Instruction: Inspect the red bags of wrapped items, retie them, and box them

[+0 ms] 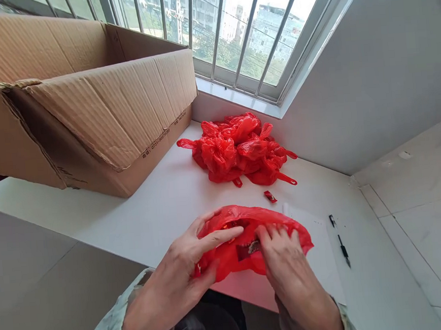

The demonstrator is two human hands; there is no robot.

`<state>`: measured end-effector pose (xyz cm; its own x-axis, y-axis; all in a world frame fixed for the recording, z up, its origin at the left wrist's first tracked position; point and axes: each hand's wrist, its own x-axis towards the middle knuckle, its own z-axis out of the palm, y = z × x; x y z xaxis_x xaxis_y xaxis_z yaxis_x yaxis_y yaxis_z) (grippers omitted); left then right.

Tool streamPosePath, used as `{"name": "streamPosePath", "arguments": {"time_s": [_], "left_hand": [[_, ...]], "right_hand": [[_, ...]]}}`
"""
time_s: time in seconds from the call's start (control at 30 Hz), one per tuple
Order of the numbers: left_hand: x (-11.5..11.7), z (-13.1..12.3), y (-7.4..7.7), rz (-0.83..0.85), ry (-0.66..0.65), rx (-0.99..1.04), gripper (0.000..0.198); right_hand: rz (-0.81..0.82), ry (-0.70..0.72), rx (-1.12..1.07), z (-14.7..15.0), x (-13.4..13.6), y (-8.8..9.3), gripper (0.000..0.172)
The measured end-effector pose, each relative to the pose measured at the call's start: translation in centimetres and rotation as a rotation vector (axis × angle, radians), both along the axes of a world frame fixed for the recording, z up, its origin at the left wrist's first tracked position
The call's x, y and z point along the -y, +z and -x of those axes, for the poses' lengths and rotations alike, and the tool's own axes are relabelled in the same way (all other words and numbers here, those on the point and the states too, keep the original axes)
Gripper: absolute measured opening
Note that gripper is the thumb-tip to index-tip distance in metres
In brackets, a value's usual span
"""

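Note:
A red plastic bag (243,213) lies in front of me at the near side of the white table, its mouth spread between both hands. My left hand (189,256) holds the bag's left side, one finger stretched across the opening and the thumb lower down. On the right, my right hand (284,254) has its fingers bent over the bag's edge and into the mouth; the fingertips are hidden. Inside the bag, small dark red wrapped packets (246,250) show between the hands. One small red packet (270,196) lies on the table just beyond the bag.
A pile of knotted red plastic bags (238,151) sits by the wall below the barred window. To the left stands a large open cardboard box (124,106). White paper (322,248) and a black pen (341,244) lie to the right on the white table (155,205).

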<state>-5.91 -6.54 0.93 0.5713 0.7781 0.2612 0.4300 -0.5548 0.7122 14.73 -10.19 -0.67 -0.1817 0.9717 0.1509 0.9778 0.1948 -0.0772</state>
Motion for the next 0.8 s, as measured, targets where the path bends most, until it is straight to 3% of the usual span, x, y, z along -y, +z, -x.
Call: {"name": "streamPosePath", "arguments": {"time_s": [0.13, 0.3, 0.47, 0.6, 0.8], "left_hand": [[0.4, 0.8, -0.6, 0.027, -0.009, -0.142, 0.080], [1.4, 1.1, -1.2, 0.014, 0.030, -0.259, 0.078], [2.0, 0.9, -1.3, 0.003, 0.022, -0.280, 0.079], [2.1, 0.8, -1.6, 0.005, 0.028, -0.297, 0.080], [1.9, 0.6, -1.5, 0.034, 0.004, -0.290, 0.080]], "right_hand": [[-0.066, -0.163, 0.272, -2.7, -1.5, 0.1, 0.036], [-0.070, -0.192, 0.348, -3.8, -2.1, -0.4, 0.032], [-0.091, -0.095, 0.219, -1.8, -2.1, -0.8, 0.033], [-0.013, 0.017, 0.117, -0.5, -2.3, -1.3, 0.024], [-0.046, -0.016, 0.015, -3.1, -3.0, -5.0, 0.037]]}}
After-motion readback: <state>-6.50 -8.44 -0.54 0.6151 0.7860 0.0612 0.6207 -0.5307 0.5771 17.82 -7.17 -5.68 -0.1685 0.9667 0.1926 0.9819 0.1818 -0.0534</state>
